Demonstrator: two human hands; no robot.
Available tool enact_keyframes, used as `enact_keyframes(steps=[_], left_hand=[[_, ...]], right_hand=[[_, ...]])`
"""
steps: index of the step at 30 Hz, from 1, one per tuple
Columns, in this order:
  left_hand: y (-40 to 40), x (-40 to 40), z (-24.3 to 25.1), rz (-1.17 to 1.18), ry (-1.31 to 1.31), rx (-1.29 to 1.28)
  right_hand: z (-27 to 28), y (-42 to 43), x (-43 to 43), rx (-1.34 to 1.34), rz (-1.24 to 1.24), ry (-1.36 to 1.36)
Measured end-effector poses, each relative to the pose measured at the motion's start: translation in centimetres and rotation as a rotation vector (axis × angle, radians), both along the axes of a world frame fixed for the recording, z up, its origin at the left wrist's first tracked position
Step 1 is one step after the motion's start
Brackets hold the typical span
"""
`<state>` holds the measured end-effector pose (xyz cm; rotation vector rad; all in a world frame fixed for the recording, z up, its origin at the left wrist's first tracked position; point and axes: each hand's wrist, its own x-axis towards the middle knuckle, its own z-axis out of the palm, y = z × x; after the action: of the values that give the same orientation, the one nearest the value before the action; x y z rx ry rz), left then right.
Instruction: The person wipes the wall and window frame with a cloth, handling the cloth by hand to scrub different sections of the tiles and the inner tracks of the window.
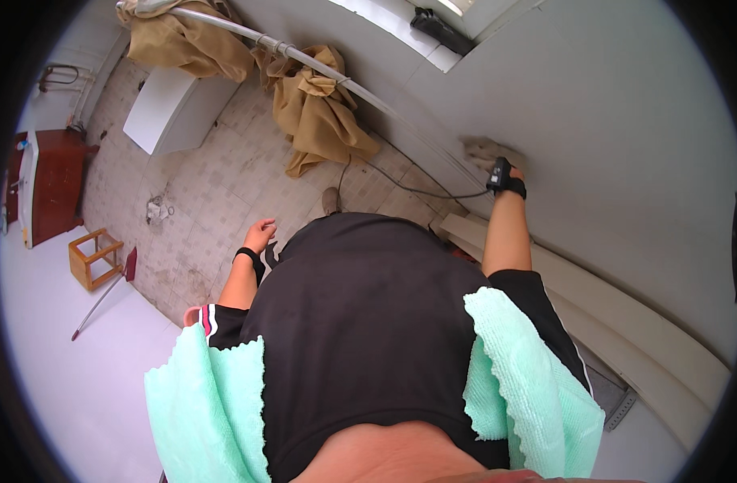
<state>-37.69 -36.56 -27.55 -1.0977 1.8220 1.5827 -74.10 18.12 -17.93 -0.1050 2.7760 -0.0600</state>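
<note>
My right hand [517, 174] reaches out to the grey wall with a grey-brown rag [486, 151] pressed against it. The fingers are largely hidden behind a small black box [499, 175], which is strapped to the wrist. From that box a dark cable [405, 188] runs down toward the floor. My left hand [261, 234] hangs at my side over the tiled floor, fingers loosely bent and nothing visible in them. A black band [252, 258] circles that wrist. A mint-green towel [540, 374] lies over my shoulders.
A metal rail [320, 65] carries bunched tan curtains [314, 115] ahead. A white cabinet [169, 108] stands beyond. To the left are a red-brown vanity [58, 184], a wooden stool [96, 258] and a broom [106, 296]. Long pale boards [634, 314] lie along the right wall. A black object [442, 31] rests on the windowsill.
</note>
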Motion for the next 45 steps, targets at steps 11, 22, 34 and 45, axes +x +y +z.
enact_keyframes(steps=[11, 22, 34, 45], left_hand=[[-3.2, -3.8, 0.7, -0.015, 0.064, -0.037], [-2.7, 5.0, -3.5, 0.201, -0.046, 0.018], [1.5, -2.2, -5.4, 0.058, 0.018, 0.012], [6.1, -7.9, 0.7, -0.076, 0.221, -0.014]], right_hand=[[-0.6, -8.6, -7.1, -1.466, -0.209, -0.381], [15.2, -22.7, -8.6, -2.128, -0.575, -0.675], [24.8, -6.1, -1.0, -2.004, -0.467, 0.109], [40.5, -5.3, -3.4, -1.303, 0.437, 0.941]])
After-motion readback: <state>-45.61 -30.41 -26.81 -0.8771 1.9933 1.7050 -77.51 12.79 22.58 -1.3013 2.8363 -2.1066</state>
